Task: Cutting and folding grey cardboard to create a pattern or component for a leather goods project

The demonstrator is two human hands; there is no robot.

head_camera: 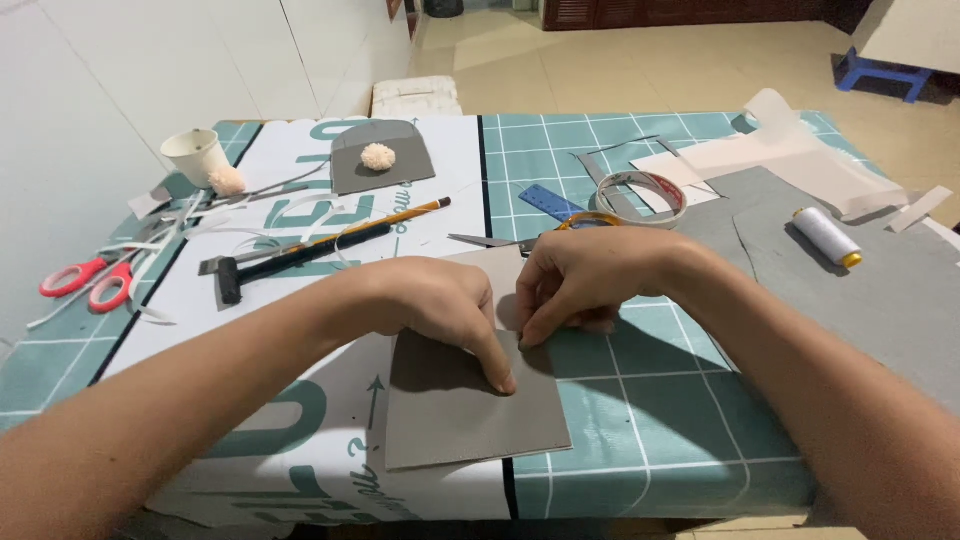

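Teal gridded cutting mat (660, 420) is covered with craft tools; a grey felt piece (465, 410) is pressed flat by the left hand (445, 305). Its upper edge is pinched by the right hand (580, 285); orange-handled scissors (545, 232) are seen just behind.

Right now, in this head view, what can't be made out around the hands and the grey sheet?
- Under the left hand and right hand: whether the fingertips pinch something small on the grey sheet; the hands cover it.
- Yellow-handled scissors: handles partly hidden behind the right hand.
- Sheet's far edge: covered by both hands.
- Grey fabric: cut off by the right edge.
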